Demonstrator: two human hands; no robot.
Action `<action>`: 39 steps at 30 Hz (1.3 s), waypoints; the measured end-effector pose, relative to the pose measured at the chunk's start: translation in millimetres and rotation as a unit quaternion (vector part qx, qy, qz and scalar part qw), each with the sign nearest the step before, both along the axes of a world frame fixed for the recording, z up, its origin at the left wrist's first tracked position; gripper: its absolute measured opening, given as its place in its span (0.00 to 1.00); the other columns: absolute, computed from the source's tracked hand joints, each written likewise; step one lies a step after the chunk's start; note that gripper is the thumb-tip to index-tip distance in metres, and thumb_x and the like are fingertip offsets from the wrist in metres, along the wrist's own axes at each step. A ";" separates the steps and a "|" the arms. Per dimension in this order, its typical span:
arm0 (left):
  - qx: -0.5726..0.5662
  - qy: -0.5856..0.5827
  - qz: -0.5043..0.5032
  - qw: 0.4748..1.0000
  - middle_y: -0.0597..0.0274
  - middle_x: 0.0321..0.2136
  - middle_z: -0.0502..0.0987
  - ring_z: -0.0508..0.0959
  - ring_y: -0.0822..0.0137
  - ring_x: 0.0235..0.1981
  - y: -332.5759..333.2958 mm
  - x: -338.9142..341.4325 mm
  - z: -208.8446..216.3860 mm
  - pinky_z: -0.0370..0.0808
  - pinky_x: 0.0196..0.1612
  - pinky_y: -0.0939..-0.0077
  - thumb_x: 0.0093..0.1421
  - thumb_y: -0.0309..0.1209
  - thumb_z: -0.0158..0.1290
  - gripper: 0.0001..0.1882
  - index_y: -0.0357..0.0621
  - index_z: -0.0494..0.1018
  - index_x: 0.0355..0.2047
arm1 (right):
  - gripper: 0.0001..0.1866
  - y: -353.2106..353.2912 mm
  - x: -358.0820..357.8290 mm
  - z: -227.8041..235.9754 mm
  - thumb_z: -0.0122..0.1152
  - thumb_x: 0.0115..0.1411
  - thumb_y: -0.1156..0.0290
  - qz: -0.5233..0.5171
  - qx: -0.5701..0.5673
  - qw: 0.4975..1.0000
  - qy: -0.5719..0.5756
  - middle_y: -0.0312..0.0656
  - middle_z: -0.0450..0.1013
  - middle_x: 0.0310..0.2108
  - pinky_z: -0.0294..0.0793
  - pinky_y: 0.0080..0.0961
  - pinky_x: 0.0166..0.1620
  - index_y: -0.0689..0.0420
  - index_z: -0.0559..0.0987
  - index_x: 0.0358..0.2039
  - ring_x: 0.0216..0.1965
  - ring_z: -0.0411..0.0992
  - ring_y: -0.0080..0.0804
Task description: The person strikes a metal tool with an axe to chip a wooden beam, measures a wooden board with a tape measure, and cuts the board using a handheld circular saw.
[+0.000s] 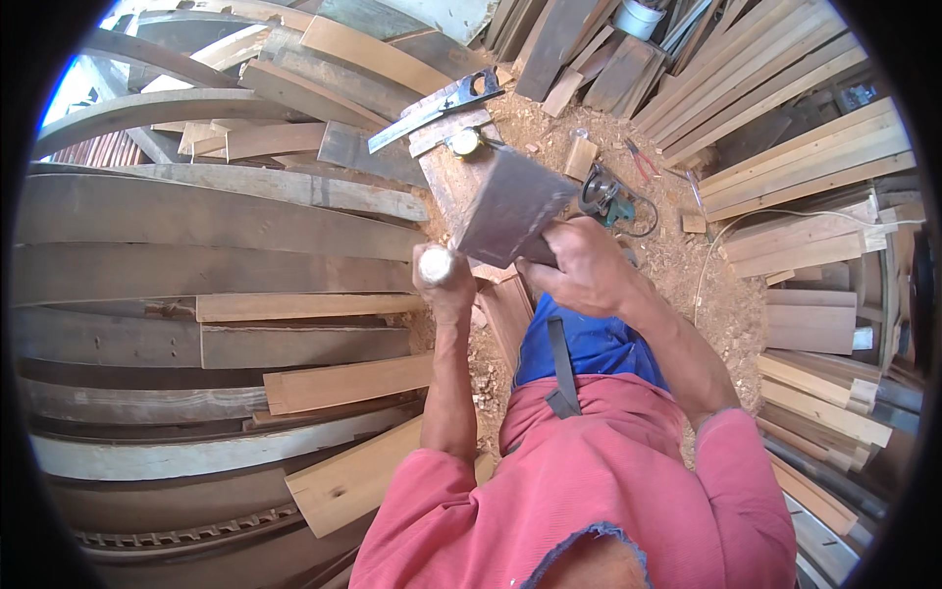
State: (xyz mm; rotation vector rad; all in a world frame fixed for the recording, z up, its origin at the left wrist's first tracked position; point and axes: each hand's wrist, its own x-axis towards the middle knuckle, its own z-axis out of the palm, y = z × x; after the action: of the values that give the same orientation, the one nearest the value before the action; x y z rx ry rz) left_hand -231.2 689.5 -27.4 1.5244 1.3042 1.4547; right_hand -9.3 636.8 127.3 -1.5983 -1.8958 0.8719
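My right hand (587, 267) grips the lower right edge of a dark brown flat board piece (515, 201), which is raised and tilted in front of me. To its left, my left hand (446, 285) is closed in a fist around a round handle with a pale end (435, 264). Whatever tool that handle belongs to is hidden. Behind the board piece lies a narrow wooden bench plank (442, 167). On it rest a hand saw (432, 111) with a dark handle and a round yellow-and-black tape measure (463, 141).
Stacked boards (216, 236) crowd the left side; more planks (795, 167) lean at the right. On the shavings-covered floor (731, 304) are a teal power tool (616, 206) with a cord, red-handled pliers (643, 159) and a small wood block (581, 155). A white bucket (638, 18) stands far back.
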 end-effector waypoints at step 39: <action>-0.059 -0.020 -0.192 0.979 0.61 0.38 0.82 0.80 0.65 0.38 -4.7 48.3 17.8 0.77 0.41 0.70 0.61 0.23 0.62 0.13 0.36 0.77 0.46 | 0.13 -14.7 20.7 33.6 0.65 0.58 0.68 -0.126 0.115 0.982 0.086 0.57 0.81 0.32 0.81 0.44 0.39 0.59 0.82 0.42 0.34 0.82 0.55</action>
State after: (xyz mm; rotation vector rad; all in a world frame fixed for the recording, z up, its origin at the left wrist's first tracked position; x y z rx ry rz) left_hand -182.9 684.8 -9.6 1.5552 0.9840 1.1354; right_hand 11.4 622.1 160.9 -1.5274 -1.5702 0.6364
